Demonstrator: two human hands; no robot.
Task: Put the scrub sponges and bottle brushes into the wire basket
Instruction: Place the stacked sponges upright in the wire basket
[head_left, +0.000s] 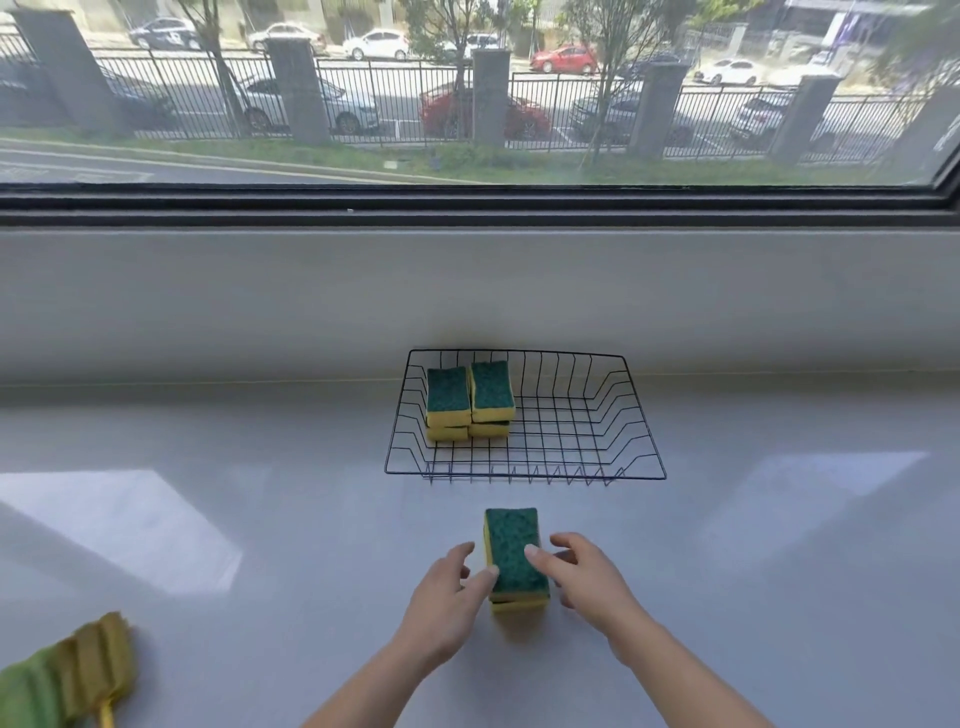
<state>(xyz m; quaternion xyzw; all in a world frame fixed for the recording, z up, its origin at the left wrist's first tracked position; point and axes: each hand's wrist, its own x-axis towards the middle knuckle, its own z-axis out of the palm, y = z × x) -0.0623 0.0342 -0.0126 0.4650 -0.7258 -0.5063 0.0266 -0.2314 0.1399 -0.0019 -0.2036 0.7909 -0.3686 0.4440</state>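
Observation:
A black wire basket (613, 415) stands on the white sill against the wall. In its left part sit two small stacks of green-and-yellow scrub sponges (470, 397), side by side. In front of the basket a stack of two more scrub sponges (514, 551) rests on the sill. My left hand (449, 597) and my right hand (582, 577) flank this stack, fingertips touching its sides and green top. At the bottom left corner lie bottle brushes (67, 670) with green and yellow-brown foam heads, partly cut off by the frame.
The white sill (260, 519) runs wide to both sides. A low white wall rises behind the basket, with a dark window frame (467, 205) above it. Sunlit patches fall on the sill left and right.

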